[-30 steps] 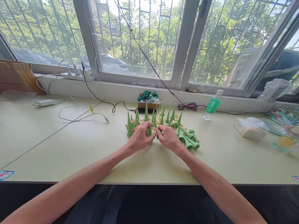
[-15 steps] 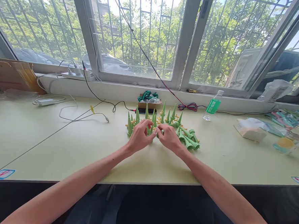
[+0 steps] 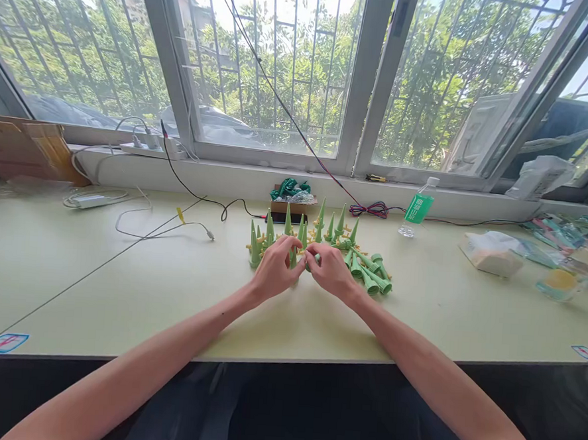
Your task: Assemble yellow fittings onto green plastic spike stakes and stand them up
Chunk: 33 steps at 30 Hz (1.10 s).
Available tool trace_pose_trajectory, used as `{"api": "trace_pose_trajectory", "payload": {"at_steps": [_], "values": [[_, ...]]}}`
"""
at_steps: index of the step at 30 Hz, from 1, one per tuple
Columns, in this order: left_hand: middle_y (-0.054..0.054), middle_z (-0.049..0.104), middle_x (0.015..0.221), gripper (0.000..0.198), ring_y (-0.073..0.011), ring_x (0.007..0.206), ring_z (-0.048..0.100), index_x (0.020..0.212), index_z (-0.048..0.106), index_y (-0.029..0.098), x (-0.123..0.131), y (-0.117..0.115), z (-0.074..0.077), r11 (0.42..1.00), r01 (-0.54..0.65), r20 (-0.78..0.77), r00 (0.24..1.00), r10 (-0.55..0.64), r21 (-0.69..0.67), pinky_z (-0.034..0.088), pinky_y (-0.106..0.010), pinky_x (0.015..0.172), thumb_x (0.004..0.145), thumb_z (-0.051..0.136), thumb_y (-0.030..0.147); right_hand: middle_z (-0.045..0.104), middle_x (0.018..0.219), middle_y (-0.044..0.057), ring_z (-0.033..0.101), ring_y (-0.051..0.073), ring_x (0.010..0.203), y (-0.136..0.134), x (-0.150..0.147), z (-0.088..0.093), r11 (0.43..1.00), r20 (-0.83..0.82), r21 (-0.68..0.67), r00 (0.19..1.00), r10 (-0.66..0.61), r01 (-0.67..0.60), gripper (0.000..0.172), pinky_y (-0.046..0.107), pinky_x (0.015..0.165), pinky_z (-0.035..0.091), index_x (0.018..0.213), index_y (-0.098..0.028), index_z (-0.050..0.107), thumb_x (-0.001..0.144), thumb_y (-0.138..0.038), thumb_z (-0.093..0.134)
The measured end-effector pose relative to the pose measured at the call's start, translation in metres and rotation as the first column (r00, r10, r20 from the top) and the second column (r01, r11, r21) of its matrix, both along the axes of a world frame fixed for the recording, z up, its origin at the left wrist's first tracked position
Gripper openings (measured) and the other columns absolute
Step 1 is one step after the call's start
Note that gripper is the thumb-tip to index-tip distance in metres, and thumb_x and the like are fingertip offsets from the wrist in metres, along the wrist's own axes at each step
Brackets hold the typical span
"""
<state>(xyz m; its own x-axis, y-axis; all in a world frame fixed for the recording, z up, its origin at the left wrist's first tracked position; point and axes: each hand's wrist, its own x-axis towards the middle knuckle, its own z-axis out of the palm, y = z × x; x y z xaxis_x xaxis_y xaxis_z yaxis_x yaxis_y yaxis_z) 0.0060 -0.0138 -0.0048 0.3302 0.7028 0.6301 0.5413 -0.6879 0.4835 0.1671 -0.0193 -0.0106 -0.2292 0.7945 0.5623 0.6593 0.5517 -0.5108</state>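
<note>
My left hand point(image 3: 277, 267) and my right hand point(image 3: 329, 268) meet above the front of a group of green plastic cones point(image 3: 255, 247). My right hand is closed, its thumb and fingers pinched around a green cone piece point(image 3: 316, 257) that shows only in part. The fingers of my left hand are curled close to the same spot, thumb towards the right hand; what lies between them is too small to make out. Several cones stand upright behind the hands, with small yellow pegs at their sides. More cones point(image 3: 371, 282) lie on their sides to the right.
A black phone point(image 3: 287, 217) and a small box with green wrapping point(image 3: 293, 197) lie behind the cones. To the right are a water bottle point(image 3: 418, 208), a tissue pack point(image 3: 492, 253) and plastic bags. Cables point(image 3: 163, 235) run across the table point(image 3: 170, 292) at left.
Both hands stay in nearly the same place. The fingertips shift slightly against each other, and a bit more green shows under the right fingers.
</note>
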Motion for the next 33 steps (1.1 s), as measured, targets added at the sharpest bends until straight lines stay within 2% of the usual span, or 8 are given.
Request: {"api": "trace_pose_trajectory", "payload": {"at_steps": [10, 19, 33], "values": [[0.0, 0.058, 0.088, 0.015, -0.0064, 0.048, 0.036, 0.092, 0.052, 0.02, -0.0002, -0.0018, 0.0015, 0.999, 0.043, -0.02, 0.999, -0.044, -0.024, 0.039, -0.025, 0.054, 0.078, 0.057, 0.023, 0.063, 0.082, 0.003, 0.053, 0.013, 0.069, -0.0016, 0.0004, 0.0018, 0.999, -0.048, -0.003, 0.998, 0.048, -0.049, 0.019, 0.023, 0.065, 0.038, 0.086, -0.018, 0.061, 0.091, -0.022, 0.043], [0.0, 0.061, 0.088, 0.022, -0.0063, 0.048, 0.037, 0.095, 0.053, 0.021, 0.0006, -0.0022, 0.0007, 0.998, 0.063, -0.035, 0.997, -0.064, -0.028, 0.038, -0.024, 0.053, 0.074, 0.058, 0.021, 0.062, 0.081, 0.003, 0.053, 0.013, 0.069, -0.0008, -0.0009, 0.0012, 0.998, -0.069, -0.001, 0.995, 0.07, -0.07, 0.021, 0.023, 0.066, 0.039, 0.085, -0.018, 0.059, 0.092, -0.022, 0.04], [0.001, 0.06, 0.087, 0.018, -0.0064, 0.048, 0.038, 0.095, 0.053, 0.021, 0.0007, -0.0001, -0.0023, 0.998, 0.046, -0.03, 0.998, -0.048, -0.052, 0.038, -0.023, 0.053, 0.077, 0.058, 0.022, 0.062, 0.081, 0.003, 0.053, 0.013, 0.067, -0.0018, -0.0015, 0.0031, 0.994, -0.081, -0.047, 0.992, 0.092, -0.096, 0.023, 0.023, 0.064, 0.04, 0.087, -0.018, 0.06, 0.094, -0.024, 0.039]]}}
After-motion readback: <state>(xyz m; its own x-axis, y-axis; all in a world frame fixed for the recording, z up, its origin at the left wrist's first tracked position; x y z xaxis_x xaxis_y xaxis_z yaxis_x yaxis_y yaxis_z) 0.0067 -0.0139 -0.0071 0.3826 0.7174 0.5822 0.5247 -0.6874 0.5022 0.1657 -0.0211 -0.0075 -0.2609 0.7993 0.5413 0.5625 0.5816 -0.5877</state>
